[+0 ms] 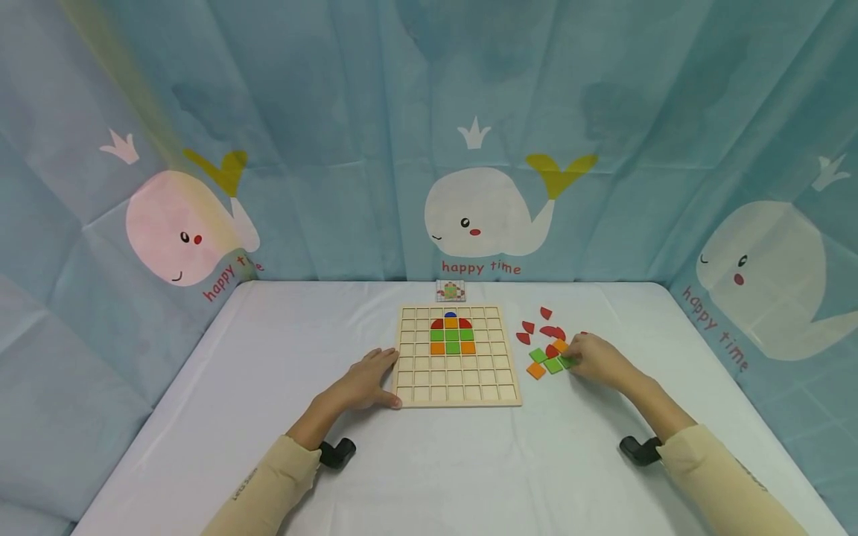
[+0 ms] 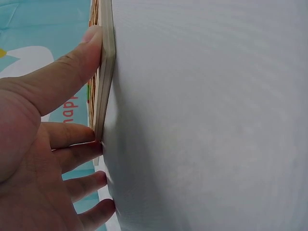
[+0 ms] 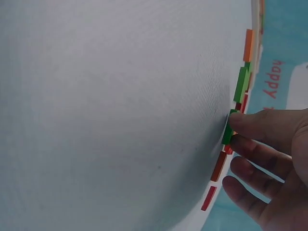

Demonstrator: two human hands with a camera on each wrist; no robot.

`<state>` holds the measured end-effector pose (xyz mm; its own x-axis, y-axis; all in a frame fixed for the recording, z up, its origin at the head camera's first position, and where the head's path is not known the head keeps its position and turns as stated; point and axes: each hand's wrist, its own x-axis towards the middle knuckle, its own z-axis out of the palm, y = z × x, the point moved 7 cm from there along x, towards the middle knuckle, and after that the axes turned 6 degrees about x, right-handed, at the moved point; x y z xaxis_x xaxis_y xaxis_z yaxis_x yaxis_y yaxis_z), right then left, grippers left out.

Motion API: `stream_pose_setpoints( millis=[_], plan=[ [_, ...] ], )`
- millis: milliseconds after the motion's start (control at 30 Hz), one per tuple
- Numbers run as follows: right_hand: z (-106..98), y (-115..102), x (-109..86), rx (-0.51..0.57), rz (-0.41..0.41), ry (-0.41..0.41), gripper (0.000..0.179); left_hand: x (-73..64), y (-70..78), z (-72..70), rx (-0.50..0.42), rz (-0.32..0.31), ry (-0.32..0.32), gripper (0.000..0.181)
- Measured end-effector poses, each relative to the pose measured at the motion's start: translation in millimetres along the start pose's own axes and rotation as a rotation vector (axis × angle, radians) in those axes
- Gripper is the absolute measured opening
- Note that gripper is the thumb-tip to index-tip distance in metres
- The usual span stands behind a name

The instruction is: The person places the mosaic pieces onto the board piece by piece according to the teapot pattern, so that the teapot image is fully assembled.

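A wooden grid board [image 1: 432, 377] lies in the middle of the table. On it is a pattern of tiles: a blue half-round at the top, red quarter-rounds, and orange and green squares [image 1: 452, 336]. My left hand [image 1: 369, 378] rests at the board's left edge, fingers spread, with the thumb near its front left corner; in the left wrist view the thumb [image 2: 77, 67] touches the board's side. To the right of the board, my right hand [image 1: 599, 361] has its thumb and index finger pinching a green square tile [image 3: 229, 127] among the loose pieces.
Several loose red curved pieces [image 1: 546, 313] lie right of the board, with orange squares [image 1: 535, 371] and green squares [image 1: 553, 365] nearer me. A small pattern card [image 1: 450, 291] lies behind the board. Blue whale-print curtains [image 1: 362, 208] surround the white table [image 1: 281, 350].
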<state>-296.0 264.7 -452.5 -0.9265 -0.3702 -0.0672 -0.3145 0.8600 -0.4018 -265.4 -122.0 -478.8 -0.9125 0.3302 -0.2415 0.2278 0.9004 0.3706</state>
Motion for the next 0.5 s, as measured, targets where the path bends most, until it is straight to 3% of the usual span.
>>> stream_pose_setpoints(
  millis=[367,500],
  plan=[
    [-1.3,-9.8,-4.2,-0.108,-0.047,0.012,0.016,-0.6,0.6,-0.1,0.0,0.0,-0.002,0.097],
    [-0.9,-7.8,-4.3,-0.129,-0.025,0.02,0.017,-0.8,0.2,0.4,-0.002,0.002,-0.004,0.097]
  ],
)
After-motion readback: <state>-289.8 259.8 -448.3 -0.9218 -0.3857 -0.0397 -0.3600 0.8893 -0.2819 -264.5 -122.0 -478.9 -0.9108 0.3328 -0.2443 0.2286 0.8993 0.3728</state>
